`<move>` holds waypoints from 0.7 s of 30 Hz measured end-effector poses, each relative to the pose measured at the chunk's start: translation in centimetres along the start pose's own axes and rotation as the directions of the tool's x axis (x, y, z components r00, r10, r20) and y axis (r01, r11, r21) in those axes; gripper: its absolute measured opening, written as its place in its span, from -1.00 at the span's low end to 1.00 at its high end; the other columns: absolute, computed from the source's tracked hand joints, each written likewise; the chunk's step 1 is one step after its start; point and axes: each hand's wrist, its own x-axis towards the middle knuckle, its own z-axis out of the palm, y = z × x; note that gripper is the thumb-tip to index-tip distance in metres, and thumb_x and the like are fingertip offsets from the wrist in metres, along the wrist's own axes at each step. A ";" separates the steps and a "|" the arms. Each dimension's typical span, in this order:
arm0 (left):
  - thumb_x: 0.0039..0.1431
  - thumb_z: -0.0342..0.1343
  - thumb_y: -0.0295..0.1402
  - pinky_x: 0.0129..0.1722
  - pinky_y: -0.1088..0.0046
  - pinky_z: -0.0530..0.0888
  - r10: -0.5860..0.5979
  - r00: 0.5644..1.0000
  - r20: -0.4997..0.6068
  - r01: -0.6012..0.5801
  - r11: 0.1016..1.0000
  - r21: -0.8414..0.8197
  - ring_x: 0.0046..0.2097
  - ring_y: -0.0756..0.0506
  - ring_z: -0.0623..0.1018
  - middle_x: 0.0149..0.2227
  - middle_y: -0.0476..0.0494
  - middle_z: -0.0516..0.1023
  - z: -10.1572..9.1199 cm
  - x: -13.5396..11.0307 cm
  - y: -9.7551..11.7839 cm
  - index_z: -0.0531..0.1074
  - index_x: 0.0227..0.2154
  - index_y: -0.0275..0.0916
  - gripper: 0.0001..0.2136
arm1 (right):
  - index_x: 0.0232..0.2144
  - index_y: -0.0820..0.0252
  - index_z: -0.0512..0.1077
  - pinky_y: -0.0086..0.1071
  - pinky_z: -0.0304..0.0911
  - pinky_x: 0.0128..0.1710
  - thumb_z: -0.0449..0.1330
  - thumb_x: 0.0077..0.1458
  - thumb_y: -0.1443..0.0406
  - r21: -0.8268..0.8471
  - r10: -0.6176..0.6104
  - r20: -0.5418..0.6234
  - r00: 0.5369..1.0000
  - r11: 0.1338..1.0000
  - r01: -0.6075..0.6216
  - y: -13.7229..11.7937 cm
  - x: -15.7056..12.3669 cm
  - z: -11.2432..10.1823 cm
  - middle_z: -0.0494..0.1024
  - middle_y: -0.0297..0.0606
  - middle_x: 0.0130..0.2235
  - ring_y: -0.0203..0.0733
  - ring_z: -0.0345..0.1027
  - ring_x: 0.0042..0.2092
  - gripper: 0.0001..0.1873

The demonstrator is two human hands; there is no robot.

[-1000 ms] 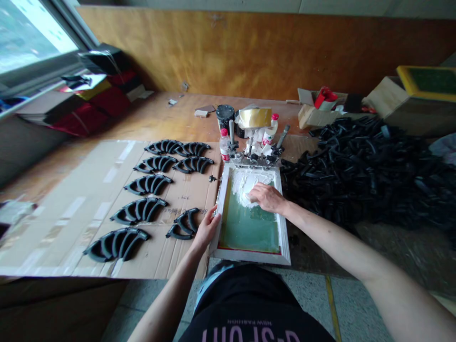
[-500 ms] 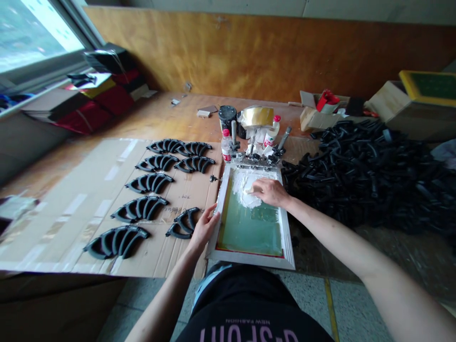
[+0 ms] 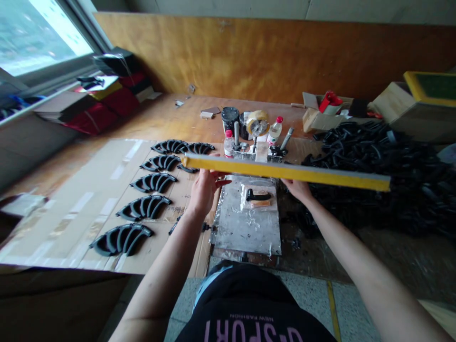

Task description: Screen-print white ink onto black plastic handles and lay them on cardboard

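Note:
The screen printing frame is raised and seen edge-on, its yellow edge crossing in front of both hands. My left hand is behind the frame's left part, fingers apart; whether it touches the frame is unclear. My right hand is beyond the bar at the right, most of its fingers hidden, so its hold cannot be made out. Below, a metal base plate carries a small pad with a curved black plastic handle on it. The squeegee is out of sight.
Fanned rows of black handles lie on cardboard at the left. A large heap of black handles fills the right. Behind the plate stand clamp posts, bottles, a tape roll and a black tub.
The screen frame has swung up off the base plate, uncovering the plate and the black handle. Both hands have shifted; the right is no longer over the white paste on the mesh.

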 end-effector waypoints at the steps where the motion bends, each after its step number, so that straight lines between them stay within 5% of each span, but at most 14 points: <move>1: 0.14 -0.04 0.13 -0.26 0.41 0.51 -0.022 1.000 -0.008 0.022 1.000 -0.010 -0.19 -0.11 0.56 -0.25 -0.18 0.58 0.5 0.3 0.0 0.42 -0.09 -0.28 -0.45 | -0.15 0.15 0.48 -0.28 0.26 -0.13 0.19 0.11 0.20 0.002 -0.091 0.053 0.994 0.996 0.091 -0.5 -1.2 1.3 0.57 -0.21 -0.24 -0.10 0.39 -0.17 -0.74; 4: 0.18 -0.06 0.10 -0.31 0.44 0.51 -0.105 0.990 -0.089 0.100 0.993 -0.057 -0.22 -0.08 0.57 -0.24 -0.19 0.58 0.8 -0.5 -2.0 0.36 -0.02 -0.24 -0.47 | -0.02 0.09 0.42 -0.22 0.19 -0.02 0.25 0.08 0.21 -0.087 -0.296 0.156 0.942 0.946 0.312 -3.0 -3.9 4.4 0.52 -0.19 -0.12 -0.06 0.31 -0.04 -0.61; 6: 0.19 0.00 0.04 -0.35 0.46 0.51 -0.274 0.959 -0.075 0.270 0.961 -0.063 -0.25 -0.07 0.58 -0.19 -0.23 0.59 0.5 -2.4 -4.8 0.32 0.02 -0.23 -0.50 | -0.07 0.10 0.45 -0.20 0.18 -0.03 0.21 0.14 0.22 -0.169 -0.287 0.147 0.946 0.935 0.310 -5.0 -5.2 5.2 0.49 -0.16 -0.16 -0.05 0.27 -0.05 -0.72; 9: 0.19 0.05 -0.03 -0.36 0.40 0.54 -0.600 0.800 0.024 0.600 0.798 -0.061 -0.24 -0.12 0.60 -0.12 -0.31 0.58 0.0 -6.2 -9.1 0.33 0.01 -0.26 -0.53 | -0.21 0.17 0.48 -0.24 0.19 -0.07 0.15 0.20 0.23 -0.173 -0.298 0.075 0.952 0.936 0.306 -8.5 -7.5 5.3 0.46 -0.15 -0.22 -0.08 0.26 -0.10 -0.83; 11: 0.21 0.04 -0.06 -0.37 0.39 0.54 -0.688 0.725 0.032 0.686 0.718 -0.120 -0.25 -0.13 0.62 -0.20 -0.27 0.60 -0.5 -8.4 -11.2 0.38 -0.09 -0.28 -0.61 | -0.24 0.19 0.48 -0.27 0.19 -0.09 0.11 0.23 0.24 -0.113 -0.456 0.102 0.884 0.877 0.466 -10.7 -9.3 5.5 0.46 -0.17 -0.26 -0.12 0.26 -0.13 -0.82; 14: 0.25 0.01 -0.15 -0.47 0.47 0.50 -0.692 0.715 -0.100 0.674 0.719 -0.168 -0.36 -0.11 0.62 -0.41 -0.18 0.57 -3.0 -10.7 -12.8 0.42 -0.29 -0.32 -0.71 | -0.22 0.14 0.48 -0.35 0.20 -0.15 0.08 0.26 0.23 0.031 -0.668 0.220 0.711 0.733 0.680 -11.5 -10.6 5.6 0.48 -0.26 -0.30 -0.19 0.29 -0.19 -0.80; 15: 0.27 -0.01 -0.17 -0.49 0.49 0.49 -0.675 0.716 -0.175 0.657 0.737 -0.157 -0.38 -0.10 0.61 -0.42 -0.18 0.57 -4.5 -11.3 -13.1 0.42 -0.31 -0.33 -0.71 | -0.21 0.12 0.49 -0.37 0.21 -0.16 0.08 0.26 0.24 0.047 -0.663 0.239 0.709 0.738 0.673 -10.6 -10.4 5.4 0.49 -0.28 -0.30 -0.21 0.31 -0.20 -0.81; 17: 0.31 -0.11 -0.16 -0.50 0.49 0.49 -0.619 0.703 -0.352 0.618 0.775 -0.130 -0.40 -0.08 0.61 -0.36 -0.21 0.60 -8.3 -12.4 -13.5 0.42 -0.28 -0.33 -0.66 | -0.20 0.09 0.50 -0.38 0.23 -0.17 0.07 0.25 0.31 -0.022 -0.509 0.219 0.832 0.850 0.526 -7.1 -8.8 4.6 0.51 -0.29 -0.28 -0.22 0.34 -0.20 -0.80; 19: 0.34 -0.22 -0.15 -0.47 0.49 0.50 -0.562 0.633 -0.533 0.594 0.794 -0.132 -0.43 -0.05 0.59 -0.39 -0.18 0.59 -12.6 -13.6 -13.9 0.40 -0.30 -0.31 -0.62 | -0.19 0.12 0.50 -0.37 0.25 -0.15 0.03 0.23 0.40 -0.157 -0.231 0.129 0.964 0.956 0.250 -2.3 -6.5 3.4 0.52 -0.22 -0.19 -0.19 0.36 -0.15 -0.75; 21: 0.34 -0.27 -0.17 -0.49 0.49 0.49 -0.531 0.533 -0.659 0.611 0.780 -0.135 -0.47 -0.05 0.57 -0.47 -0.14 0.55 -16.7 -14.4 -14.5 0.38 -0.35 -0.29 -0.61 | -0.07 0.17 0.46 -0.30 0.23 -0.01 0.01 0.15 0.49 -0.261 -0.031 0.070 0.997 0.964 0.048 2.3 -4.4 2.4 0.51 -0.14 -0.08 -0.12 0.33 -0.01 -0.63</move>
